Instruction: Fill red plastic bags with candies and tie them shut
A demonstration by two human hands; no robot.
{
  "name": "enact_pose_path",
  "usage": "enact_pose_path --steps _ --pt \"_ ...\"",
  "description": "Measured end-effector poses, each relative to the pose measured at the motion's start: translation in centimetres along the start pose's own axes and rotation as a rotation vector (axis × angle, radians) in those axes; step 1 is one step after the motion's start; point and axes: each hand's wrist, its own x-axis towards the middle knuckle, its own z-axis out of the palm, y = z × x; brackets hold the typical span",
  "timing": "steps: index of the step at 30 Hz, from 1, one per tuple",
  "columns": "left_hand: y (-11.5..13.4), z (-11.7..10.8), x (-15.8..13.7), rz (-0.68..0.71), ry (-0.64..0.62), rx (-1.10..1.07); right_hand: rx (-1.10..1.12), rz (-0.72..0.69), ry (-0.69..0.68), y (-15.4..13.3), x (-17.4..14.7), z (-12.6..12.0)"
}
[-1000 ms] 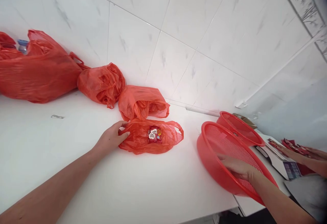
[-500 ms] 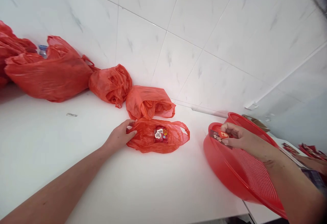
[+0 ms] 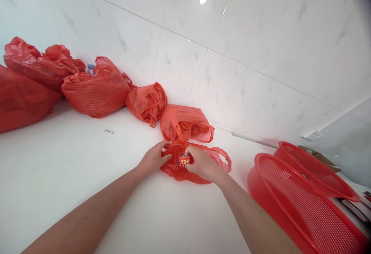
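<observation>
Head view: right hand point(image 3: 199, 163) pinching a small red packet point(image 3: 185, 161) at the red bag's point(image 3: 174, 171) opening, near centre! Left hand point(image 3: 152, 159) touches its left end; can't tell if clamped. Best steady that edge, release low.

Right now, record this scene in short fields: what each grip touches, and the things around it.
Left grip: touching the left end of the thin red plastic bag
Right grip: fingers on the small red packet with pale lettering, at the bag's opening
Right side: front red plastic mesh basket, rear red plastic mesh basket behind it
Along wall: row of bulging red plastic bags
Surface: smooth white tabletop
</observation>
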Motion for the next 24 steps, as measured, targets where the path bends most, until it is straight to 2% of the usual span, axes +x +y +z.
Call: enact_pose_path --steps 6,9,12,15,19,24 --pt "-0.5 0.2 0.2 0.016 -0.011 -0.008 -0.027 -0.069 0.110 0.5 2.0 2.4" --pt "-0.6 0.2 0.4 0.017 -0.005 0.003 -0.003 -0.082 0.170 0.9 2.5 2.9" --pt "-0.5 0.2 0.3 0.009 -0.018 -0.015 0.065 -0.091 0.294 1.7 2.1 2.8" --pt "-0.2 0.1 0.2 -0.003 -0.017 -0.044 0.119 -0.013 0.391 3.3 1.1 2.3" --pt "-0.1 0.2 0.3 0.016 0.023 -0.074 0.125 0.102 0.443 6.0 -0.4 2.4" --pt "0.1 -0.2 0.6 0.036 0.209 0.033 0.180 0.162 0.358 7.6 -1.6 3.2"
